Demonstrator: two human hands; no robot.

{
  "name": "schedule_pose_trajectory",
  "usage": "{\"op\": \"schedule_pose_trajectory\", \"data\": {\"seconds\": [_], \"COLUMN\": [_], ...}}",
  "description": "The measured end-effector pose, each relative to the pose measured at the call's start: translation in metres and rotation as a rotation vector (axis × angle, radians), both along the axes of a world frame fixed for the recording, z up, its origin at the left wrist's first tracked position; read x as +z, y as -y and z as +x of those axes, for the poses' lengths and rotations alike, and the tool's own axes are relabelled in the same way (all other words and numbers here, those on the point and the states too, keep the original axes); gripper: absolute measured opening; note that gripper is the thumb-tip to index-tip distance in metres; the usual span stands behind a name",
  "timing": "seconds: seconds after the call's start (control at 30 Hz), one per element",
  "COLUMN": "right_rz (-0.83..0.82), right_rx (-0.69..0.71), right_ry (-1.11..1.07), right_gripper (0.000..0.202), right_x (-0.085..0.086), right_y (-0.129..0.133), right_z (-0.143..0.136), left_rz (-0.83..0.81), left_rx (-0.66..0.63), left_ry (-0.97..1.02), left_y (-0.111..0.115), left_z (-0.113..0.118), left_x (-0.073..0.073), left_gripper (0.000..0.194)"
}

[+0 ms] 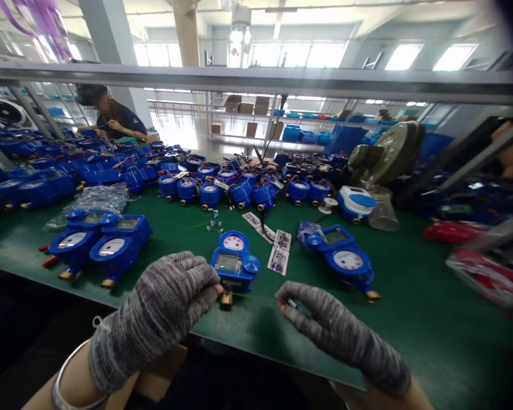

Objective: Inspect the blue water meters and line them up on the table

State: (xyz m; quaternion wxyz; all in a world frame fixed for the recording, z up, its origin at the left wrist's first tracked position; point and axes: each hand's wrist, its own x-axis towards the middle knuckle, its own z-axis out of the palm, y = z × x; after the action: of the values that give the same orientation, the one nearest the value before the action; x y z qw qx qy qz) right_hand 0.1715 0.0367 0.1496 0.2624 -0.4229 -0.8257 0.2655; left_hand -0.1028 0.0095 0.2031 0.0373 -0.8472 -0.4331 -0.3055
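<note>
A blue water meter [234, 262] with a white dial and a small display lies before me, its brass fitting [226, 299] pointing toward me. My left hand [175, 290], in a grey knitted glove, is closed in a pinch just left of that fitting; what its fingertips hold is hidden. A thin green wire [254, 296] runs from near the fitting to the right. At its other end my right hand [325, 322], gloved alike, pinches the wire, and a small clear piece [293, 303] shows within its fingers.
Two blue meters [119, 242] lie at left, another meter [346, 259] at right. Printed sticker sheets [279, 259] and small clear seals [214, 223] lie behind the middle meter. Farther back are rows of meters [209, 193], a fan [389, 151] and a seated person [119, 119].
</note>
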Motion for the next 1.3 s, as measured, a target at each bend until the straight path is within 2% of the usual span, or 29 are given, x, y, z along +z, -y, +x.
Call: {"op": "schedule_pose_trajectory", "data": {"seconds": [0.07, 0.13, 0.2, 0.3, 0.37, 0.47, 0.53, 0.6, 0.77, 0.9, 1.03, 1.2, 1.3], "right_rz": [-0.195, -0.394, -0.507, -0.419, -0.336, -0.284, -0.216, -0.136, 0.014, 0.098, 0.133, 0.108, 0.059], "right_rx": [0.089, 0.185, 0.169, -0.064, -0.195, -0.297, -0.363, -0.421, -0.411, -0.361, -0.331, -0.340, -0.363], "right_ry": [-0.071, -0.209, -0.308, -0.301, -0.311, -0.382, -0.415, -0.443, -0.427, -0.399, -0.370, -0.345, -0.330], "right_gripper": [0.022, 0.029, 0.027, 0.026, 0.024, 0.023, 0.023, 0.022, 0.021, 0.014, 0.013, 0.019, 0.019], "right_x": [-0.013, -0.025, -0.039, -0.060, -0.070, -0.076, -0.073, -0.069, -0.066, -0.076, -0.082, -0.079, -0.077], "right_y": [0.018, 0.033, 0.043, 0.044, 0.037, 0.022, 0.013, 0.007, 0.003, 0.000, -0.005, -0.007, -0.006], "right_z": [0.007, -0.001, -0.013, -0.015, -0.001, 0.026, 0.038, 0.042, 0.032, 0.030, 0.027, 0.014, 0.011], "left_rz": [-0.021, -0.026, -0.032, -0.088, -0.167, -0.252, -0.277, -0.345, -0.521, -0.498, -0.469, -0.513, -0.567], "left_rx": [-0.056, -0.110, -0.089, 0.056, 0.186, 0.411, 0.531, 0.572, 0.494, 0.420, 0.424, 0.420, 0.460], "left_ry": [0.026, 0.054, 0.124, 0.305, 0.431, 0.638, 0.770, 0.845, 0.882, 0.874, 0.872, 0.930, 0.988], "left_y": [0.014, 0.026, 0.037, 0.052, 0.063, 0.078, 0.085, 0.089, 0.091, 0.089, 0.086, 0.085, 0.084], "left_z": [0.017, 0.041, 0.061, 0.064, 0.052, 0.030, 0.023, 0.021, 0.031, 0.041, 0.043, 0.041, 0.045], "left_x": [-0.029, -0.060, -0.087, -0.118, -0.133, -0.150, -0.156, -0.156, -0.146, -0.155, -0.168, -0.170, -0.174], "left_gripper": [0.011, 0.012, 0.010, 0.009, 0.010, 0.014, 0.018, 0.018, 0.017, 0.019, 0.020, 0.018, 0.018]}}
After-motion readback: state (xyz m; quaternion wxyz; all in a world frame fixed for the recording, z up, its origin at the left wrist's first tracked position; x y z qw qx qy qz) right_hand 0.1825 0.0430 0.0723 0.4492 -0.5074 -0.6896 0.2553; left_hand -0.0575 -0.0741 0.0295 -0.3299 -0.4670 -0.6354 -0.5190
